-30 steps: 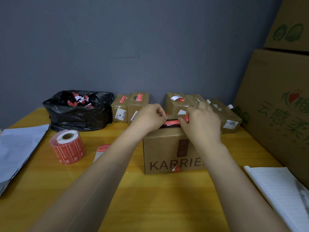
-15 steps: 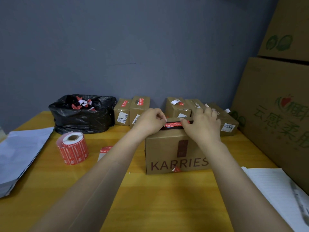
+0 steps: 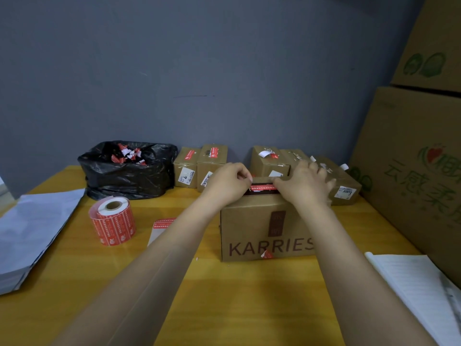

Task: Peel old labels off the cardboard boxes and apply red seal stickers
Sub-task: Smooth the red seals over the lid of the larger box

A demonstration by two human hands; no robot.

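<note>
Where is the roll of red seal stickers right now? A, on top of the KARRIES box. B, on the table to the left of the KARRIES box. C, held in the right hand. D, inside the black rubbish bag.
B: the roll of red seal stickers sits on the yellow table, to the left of the KARRIES box and apart from it.

Brown cardboard box [image 3: 264, 233] lettered KARRIES in dark brown, crossed on top by a red seal sticker [image 3: 263, 188] with white print. Same red and white on the sticker roll [image 3: 113, 221]; small boxes [image 3: 199, 166] brown with red stickers and white labels. Black bag [image 3: 124, 181] flecked with red and white scraps, yellow wood-grain table [image 3: 237, 295], grey-blue wall [image 3: 224, 71], white lined notebook [image 3: 419, 290], big cartons [image 3: 411, 146] tan with green characters.
</note>
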